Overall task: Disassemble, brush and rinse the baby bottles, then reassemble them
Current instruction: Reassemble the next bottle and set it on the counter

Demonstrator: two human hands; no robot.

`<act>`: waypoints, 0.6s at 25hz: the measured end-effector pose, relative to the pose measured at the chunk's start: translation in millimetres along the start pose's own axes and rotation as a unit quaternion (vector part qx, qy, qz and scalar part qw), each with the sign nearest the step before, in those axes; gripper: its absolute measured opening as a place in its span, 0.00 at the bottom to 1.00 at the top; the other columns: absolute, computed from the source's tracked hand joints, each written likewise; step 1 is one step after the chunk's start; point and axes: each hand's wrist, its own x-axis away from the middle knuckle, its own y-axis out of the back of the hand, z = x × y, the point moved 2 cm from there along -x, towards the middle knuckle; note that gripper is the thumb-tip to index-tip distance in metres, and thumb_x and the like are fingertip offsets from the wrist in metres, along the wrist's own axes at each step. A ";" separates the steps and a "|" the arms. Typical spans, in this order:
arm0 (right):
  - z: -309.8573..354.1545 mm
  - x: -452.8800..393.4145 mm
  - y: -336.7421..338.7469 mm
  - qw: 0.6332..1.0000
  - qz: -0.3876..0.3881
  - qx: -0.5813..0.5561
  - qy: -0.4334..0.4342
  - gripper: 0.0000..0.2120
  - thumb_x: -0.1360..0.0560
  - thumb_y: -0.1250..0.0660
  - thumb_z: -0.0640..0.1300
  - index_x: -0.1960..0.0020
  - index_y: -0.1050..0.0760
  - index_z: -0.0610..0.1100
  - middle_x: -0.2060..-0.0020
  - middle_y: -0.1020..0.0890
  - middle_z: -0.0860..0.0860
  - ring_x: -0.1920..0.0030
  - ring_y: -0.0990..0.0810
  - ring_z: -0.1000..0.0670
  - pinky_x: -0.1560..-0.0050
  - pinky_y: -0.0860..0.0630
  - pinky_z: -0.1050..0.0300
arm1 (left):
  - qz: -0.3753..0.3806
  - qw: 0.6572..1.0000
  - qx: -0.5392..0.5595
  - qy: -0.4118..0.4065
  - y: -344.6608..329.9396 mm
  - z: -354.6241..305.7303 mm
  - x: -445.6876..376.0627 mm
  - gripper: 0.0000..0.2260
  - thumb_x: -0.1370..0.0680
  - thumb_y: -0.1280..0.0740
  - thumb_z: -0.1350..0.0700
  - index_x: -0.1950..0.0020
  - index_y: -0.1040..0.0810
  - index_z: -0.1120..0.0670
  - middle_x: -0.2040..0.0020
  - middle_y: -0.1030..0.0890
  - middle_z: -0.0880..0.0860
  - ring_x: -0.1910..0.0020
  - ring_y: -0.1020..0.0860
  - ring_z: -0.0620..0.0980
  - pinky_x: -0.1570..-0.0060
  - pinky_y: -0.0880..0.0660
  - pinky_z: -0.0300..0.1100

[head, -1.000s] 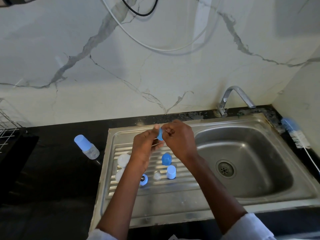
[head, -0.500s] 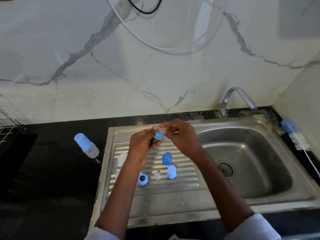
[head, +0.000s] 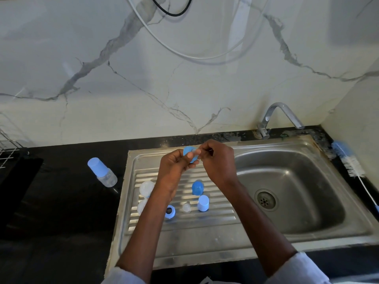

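Observation:
Above the steel drainboard [head: 184, 228] my left hand [head: 174, 167] holds a blue bottle ring [head: 189, 153] between thumb and fingers. My right hand [head: 219, 160] pinches a clear teat [head: 194, 153] at that ring. On the drainboard below lie a blue cap [head: 198, 187], a pale blue cap [head: 203, 202] standing upright, a second blue ring [head: 170, 211], a clear teat [head: 186, 207] and two clear bottle bodies [head: 146, 187], partly hidden by my left forearm. An assembled small bottle [head: 102, 172] with a pale blue cap lies on the black counter to the left.
The sink basin [head: 297, 181] with its drain lies to the right, under a chrome tap [head: 281, 115]. A bottle brush [head: 352, 162] rests on the counter by the right wall. A wire rack [head: 8, 148] stands at the far left. Cables hang on the marble wall.
Both hands stayed over the drainboard's back edge while turning the blue ring, which now faces the camera more flatly; the right fingers shifted on the teat.

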 end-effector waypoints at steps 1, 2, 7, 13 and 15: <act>-0.6 -1.2 1.4 1.000 0.003 -0.007 -0.010 0.04 0.23 0.28 0.39 0.57 0.18 0.44 0.65 0.16 0.55 0.62 0.17 0.55 0.59 0.20 0.58 | 0.005 1.000 0.007 0.001 1.1 -1.2 0.2 0.14 0.22 0.28 0.53 0.42 0.15 0.61 0.48 0.13 0.60 0.48 0.14 0.60 0.48 0.19 0.44; -1.3 -2.3 2.1 1.000 0.006 -0.015 -0.022 0.04 0.23 0.28 0.39 0.56 0.17 0.44 0.65 0.16 0.54 0.62 0.16 0.55 0.57 0.18 0.54 | 0.007 1.000 0.010 0.001 1.5 -2.2 0.2 0.16 0.23 0.28 0.52 0.43 0.16 0.63 0.49 0.14 0.62 0.50 0.14 0.61 0.49 0.18 0.44; -1.4 -2.8 3.9 0.992 0.049 -0.088 -0.077 0.03 0.23 0.25 0.45 0.55 0.17 0.47 0.66 0.14 0.52 0.64 0.14 0.53 0.53 0.15 0.45 | -0.066 0.997 0.026 0.020 5.3 -3.7 0.8 0.20 0.26 0.22 0.48 0.49 0.16 0.65 0.55 0.14 0.64 0.62 0.16 0.56 0.58 0.18 0.43; 5.7 2.7 3.4 0.997 0.044 -0.037 0.043 0.09 0.27 0.22 0.41 0.48 0.15 0.49 0.60 0.15 0.56 0.58 0.16 0.55 0.54 0.19 0.56 | -0.044 0.999 0.025 0.015 10.2 -8.0 -0.9 0.19 0.28 0.22 0.46 0.48 0.14 0.60 0.57 0.15 0.60 0.61 0.18 0.51 0.58 0.20 0.42; 4.3 2.7 1.2 0.999 -0.002 -0.051 0.009 0.02 0.25 0.24 0.43 0.53 0.16 0.48 0.60 0.15 0.57 0.59 0.16 0.55 0.56 0.20 0.55 | -0.021 0.999 0.022 0.016 6.8 -6.1 0.4 0.17 0.27 0.22 0.48 0.46 0.14 0.58 0.54 0.14 0.59 0.57 0.18 0.51 0.56 0.20 0.42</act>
